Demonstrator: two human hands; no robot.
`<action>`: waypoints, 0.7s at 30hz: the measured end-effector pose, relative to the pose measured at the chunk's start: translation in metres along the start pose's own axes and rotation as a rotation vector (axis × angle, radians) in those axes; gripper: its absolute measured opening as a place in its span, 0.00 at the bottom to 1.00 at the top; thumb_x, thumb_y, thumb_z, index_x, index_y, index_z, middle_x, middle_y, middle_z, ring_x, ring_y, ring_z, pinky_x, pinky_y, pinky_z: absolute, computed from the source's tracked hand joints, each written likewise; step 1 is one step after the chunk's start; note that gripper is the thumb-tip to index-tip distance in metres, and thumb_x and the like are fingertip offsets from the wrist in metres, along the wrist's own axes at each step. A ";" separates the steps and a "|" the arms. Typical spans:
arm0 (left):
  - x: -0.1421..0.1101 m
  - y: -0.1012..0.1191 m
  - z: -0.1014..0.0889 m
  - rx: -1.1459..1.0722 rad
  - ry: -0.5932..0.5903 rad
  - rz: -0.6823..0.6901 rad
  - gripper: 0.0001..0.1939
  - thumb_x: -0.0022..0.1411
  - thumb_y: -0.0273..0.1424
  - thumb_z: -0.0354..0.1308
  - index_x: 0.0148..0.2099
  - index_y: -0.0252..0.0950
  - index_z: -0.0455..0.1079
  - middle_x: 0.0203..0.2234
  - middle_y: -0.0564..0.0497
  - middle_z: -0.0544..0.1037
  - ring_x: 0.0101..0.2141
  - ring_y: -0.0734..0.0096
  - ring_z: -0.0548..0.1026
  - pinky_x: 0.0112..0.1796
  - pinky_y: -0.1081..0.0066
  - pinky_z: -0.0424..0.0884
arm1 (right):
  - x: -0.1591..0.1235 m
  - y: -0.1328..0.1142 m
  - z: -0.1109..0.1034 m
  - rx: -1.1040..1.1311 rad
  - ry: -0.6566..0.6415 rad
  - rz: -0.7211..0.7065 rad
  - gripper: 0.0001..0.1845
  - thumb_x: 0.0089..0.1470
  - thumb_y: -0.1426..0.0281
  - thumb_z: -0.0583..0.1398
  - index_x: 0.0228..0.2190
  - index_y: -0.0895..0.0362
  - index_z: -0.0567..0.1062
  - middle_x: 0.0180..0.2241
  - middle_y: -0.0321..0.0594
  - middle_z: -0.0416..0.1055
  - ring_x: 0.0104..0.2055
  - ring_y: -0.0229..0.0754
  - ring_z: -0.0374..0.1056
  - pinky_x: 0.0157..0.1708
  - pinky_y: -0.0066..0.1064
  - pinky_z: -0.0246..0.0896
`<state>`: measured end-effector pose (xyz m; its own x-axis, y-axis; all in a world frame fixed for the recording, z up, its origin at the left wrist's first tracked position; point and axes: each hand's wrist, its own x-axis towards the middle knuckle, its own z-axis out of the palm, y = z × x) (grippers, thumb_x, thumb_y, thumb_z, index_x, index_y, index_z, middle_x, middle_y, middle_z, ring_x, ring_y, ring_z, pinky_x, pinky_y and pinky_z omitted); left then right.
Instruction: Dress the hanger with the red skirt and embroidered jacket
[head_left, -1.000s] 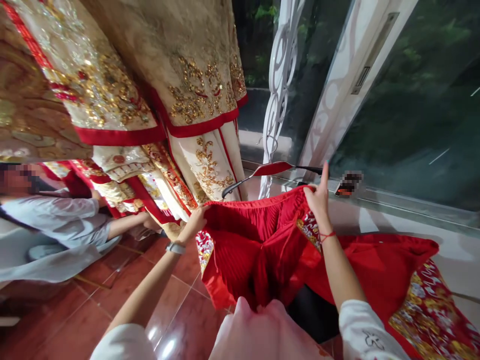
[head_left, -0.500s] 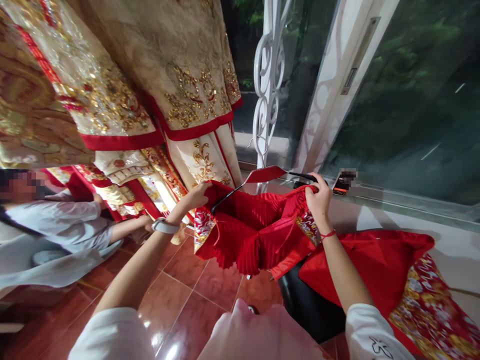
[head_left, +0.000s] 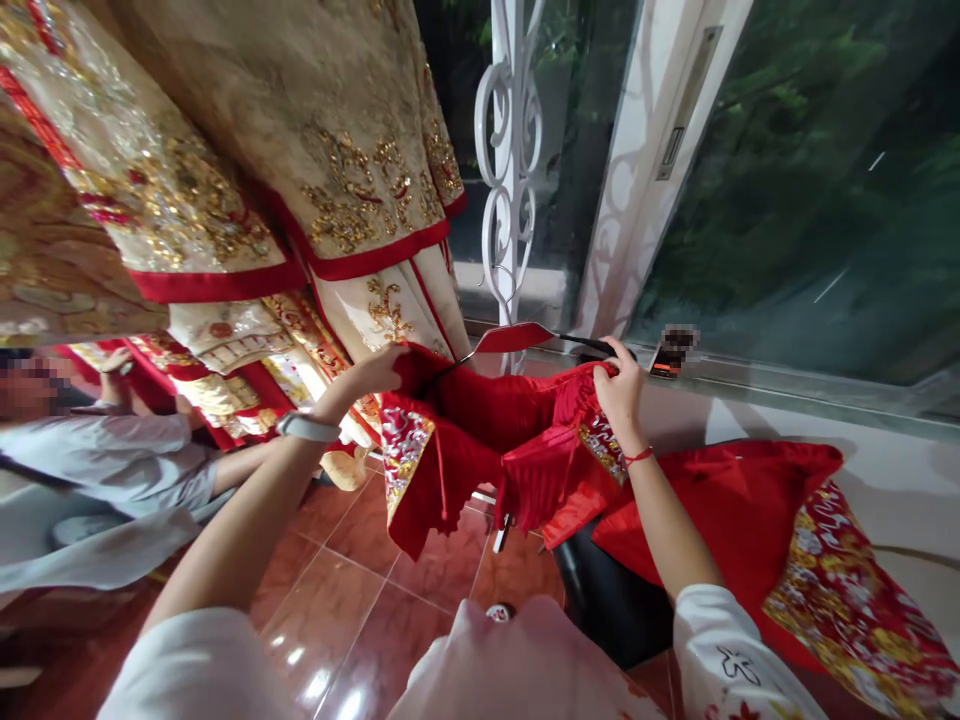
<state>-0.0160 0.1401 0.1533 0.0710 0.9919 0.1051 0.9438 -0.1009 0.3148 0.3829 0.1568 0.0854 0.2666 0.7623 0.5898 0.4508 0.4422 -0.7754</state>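
A red pleated skirt [head_left: 480, 440] with embroidered panels hangs between my two hands, its lower part folding down toward the floor. My left hand [head_left: 375, 368] is closed on the skirt's waistband at its left end. My right hand [head_left: 622, 390] is closed on the waistband's right end, pressed against the black arm of a hanger [head_left: 517, 340] with a red middle piece. The hanger lies just behind the waistband.
Cream and gold embroidered gowns [head_left: 247, 170] with red trim hang at the left. A person in a pale shirt [head_left: 97, 470] crouches at the far left. More red embroidered fabric [head_left: 787, 530] drapes over a black seat [head_left: 607, 600] at the right. Behind are a white scrolled stand [head_left: 510, 170] and windows.
Both hands have lifted the skirt's waistband up to the hanger. The skirt has gathered narrower and hangs clear of my lap. The view has shifted slightly right.
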 end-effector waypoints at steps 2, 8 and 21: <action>0.013 0.032 0.001 0.081 -0.057 0.053 0.32 0.41 0.21 0.53 0.52 0.27 0.73 0.43 0.42 0.78 0.43 0.54 0.77 0.47 0.63 0.74 | -0.010 0.000 0.005 0.006 -0.024 0.025 0.31 0.44 0.74 0.53 0.52 0.64 0.74 0.23 0.36 0.69 0.24 0.37 0.59 0.28 0.30 0.60; -0.001 0.079 0.025 0.323 0.101 0.212 0.16 0.60 0.22 0.50 0.46 0.28 0.75 0.44 0.35 0.76 0.50 0.48 0.73 0.55 0.53 0.68 | -0.028 0.002 0.006 0.073 -0.140 0.067 0.35 0.43 0.73 0.53 0.55 0.62 0.71 0.27 0.37 0.72 0.25 0.38 0.60 0.31 0.30 0.62; -0.022 0.075 0.019 0.544 0.090 0.254 0.20 0.60 0.19 0.49 0.51 0.30 0.74 0.51 0.36 0.76 0.49 0.49 0.76 0.43 0.58 0.76 | 0.034 0.087 -0.067 0.100 -0.122 0.130 0.08 0.35 0.69 0.52 0.24 0.54 0.67 0.26 0.35 0.68 0.34 0.42 0.64 0.40 0.33 0.60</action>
<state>0.0593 0.1126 0.1565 0.3104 0.9292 0.2008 0.9322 -0.2561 -0.2559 0.4888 0.1895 0.0534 0.2093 0.8651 0.4559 0.3306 0.3761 -0.8656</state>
